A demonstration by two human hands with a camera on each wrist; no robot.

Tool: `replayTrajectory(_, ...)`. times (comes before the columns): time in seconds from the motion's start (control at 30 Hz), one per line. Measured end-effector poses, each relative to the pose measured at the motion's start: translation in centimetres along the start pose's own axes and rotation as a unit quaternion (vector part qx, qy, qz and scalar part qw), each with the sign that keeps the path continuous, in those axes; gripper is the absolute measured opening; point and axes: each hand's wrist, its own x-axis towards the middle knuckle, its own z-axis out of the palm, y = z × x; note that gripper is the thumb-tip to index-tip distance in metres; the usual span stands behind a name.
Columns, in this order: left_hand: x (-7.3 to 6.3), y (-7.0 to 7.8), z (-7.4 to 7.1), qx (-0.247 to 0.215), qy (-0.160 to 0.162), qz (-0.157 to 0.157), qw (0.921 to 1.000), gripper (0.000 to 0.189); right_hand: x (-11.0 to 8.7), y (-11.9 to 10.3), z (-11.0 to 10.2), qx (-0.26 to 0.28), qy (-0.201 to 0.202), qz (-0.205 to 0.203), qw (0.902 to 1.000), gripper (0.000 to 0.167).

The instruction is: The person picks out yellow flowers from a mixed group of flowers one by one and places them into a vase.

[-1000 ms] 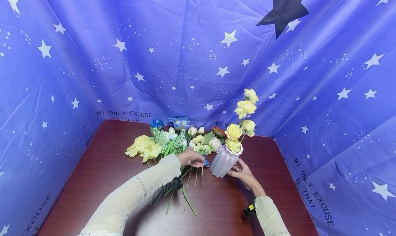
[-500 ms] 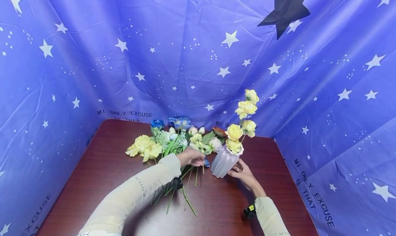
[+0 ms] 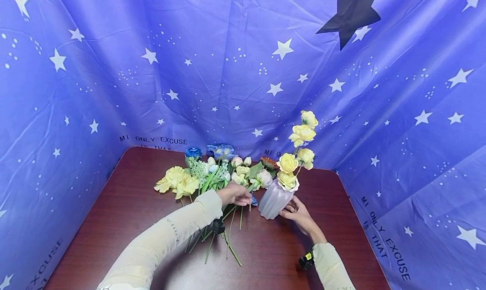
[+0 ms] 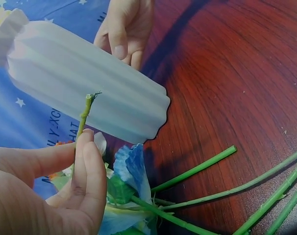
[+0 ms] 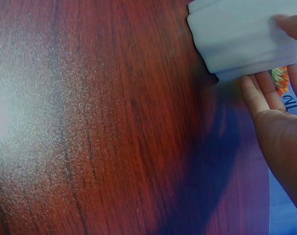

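Note:
A pale, ribbed vase (image 3: 275, 199) leans to the right on the table, with several yellow flowers (image 3: 301, 134) standing in its mouth. My right hand (image 3: 301, 217) grips the vase low on its side; the right wrist view shows the thumb (image 5: 294, 25) on one face and fingers beneath. Left of the vase, my left hand (image 3: 234, 193) pinches a thin green stem (image 4: 83, 117) between thumb and fingers, its cut end poking out past the fingertips in the left wrist view. The rest of that stem is hidden by the hand. Pale yellow blooms (image 3: 241, 175) show just beyond it.
A pile of flowers lies beneath and behind the left hand: large yellow blooms (image 3: 177, 181), blue ones (image 3: 220, 150), a white-pink one (image 3: 264, 177) and an orange one (image 3: 268, 162). Their loose stems (image 3: 233, 250) point toward me. A star-printed cloth (image 3: 243, 70) encloses the reddish-brown table (image 3: 129, 188).
The pale yellow blooms beyond my left hand have shifted and turned slightly, and the pinched stem end has moved a little. My right hand and the vase have stayed almost still.

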Motion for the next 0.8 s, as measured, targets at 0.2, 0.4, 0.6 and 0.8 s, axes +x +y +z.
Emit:
replayTrajectory(0.2,-0.01,-0.07,-0.33,-0.024,-0.002,0.002,0.9997,0.028,0.04,0.06,-0.01,0.0,-0.002,-0.002,1.0,0.061)
replayTrajectory(0.4,0.2,-0.04,-0.48,-0.036,0.004,-0.002,0.9993,0.021,0.01,0.09,-0.02,0.003,-0.007,-0.007,0.9999,0.059)
replayTrajectory(0.6,0.37,-0.02,-0.65,-0.029,0.003,-0.007,0.9996,0.014,-0.04,0.08,0.03,-0.002,0.003,0.002,1.0,0.06)
replayTrajectory(0.8,0.39,-0.03,-0.9,-0.021,-0.02,-0.002,0.9996,0.018,-0.06,-0.01,-0.01,-0.005,0.01,0.007,0.9999,0.06)
